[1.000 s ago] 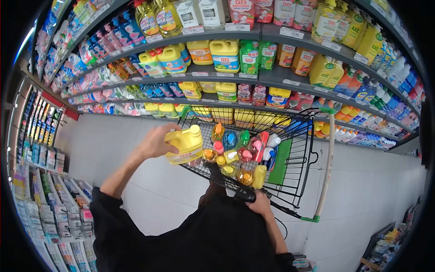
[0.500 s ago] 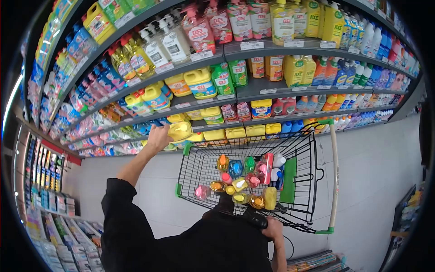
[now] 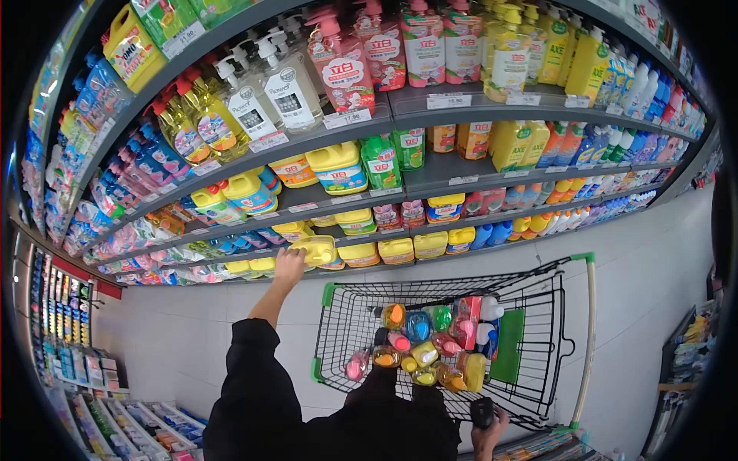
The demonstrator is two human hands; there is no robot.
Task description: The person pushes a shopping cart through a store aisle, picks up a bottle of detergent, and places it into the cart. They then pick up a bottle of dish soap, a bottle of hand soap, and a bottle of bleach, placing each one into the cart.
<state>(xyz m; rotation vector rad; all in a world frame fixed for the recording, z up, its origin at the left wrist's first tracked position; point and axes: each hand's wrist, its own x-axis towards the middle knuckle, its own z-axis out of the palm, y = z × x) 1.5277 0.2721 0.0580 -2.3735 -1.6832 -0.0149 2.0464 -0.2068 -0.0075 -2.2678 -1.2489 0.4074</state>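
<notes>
My left hand (image 3: 288, 268) is closed on the end of a yellow jug (image 3: 320, 250), which lies tilted by the lowest shelf in front of a row of similar jugs. The fingertips are partly hidden by the jug. My right hand (image 3: 489, 433) is low beside the cart's near side, its fingers wrapped around a black handheld device (image 3: 483, 413) whose exact kind I cannot make out. Between my hands stands a wire shopping cart (image 3: 338, 338) holding several pump and squeeze bottles, among them a blue bottle (image 3: 417, 326) and a yellow bottle (image 3: 475, 372).
Curved grey shelves (image 3: 430, 100) stocked with detergent and soap bottles run across the front. A green panel (image 3: 507, 346) and pale handle bar (image 3: 590, 338) are at the cart's right. More racks (image 3: 92, 369) stand at left, on a grey tiled floor (image 3: 192, 330).
My left hand has moved right and slightly down with the yellow jug, nearer the lowest shelf row. The view has shifted; the cart and my right hand appear lower and further right.
</notes>
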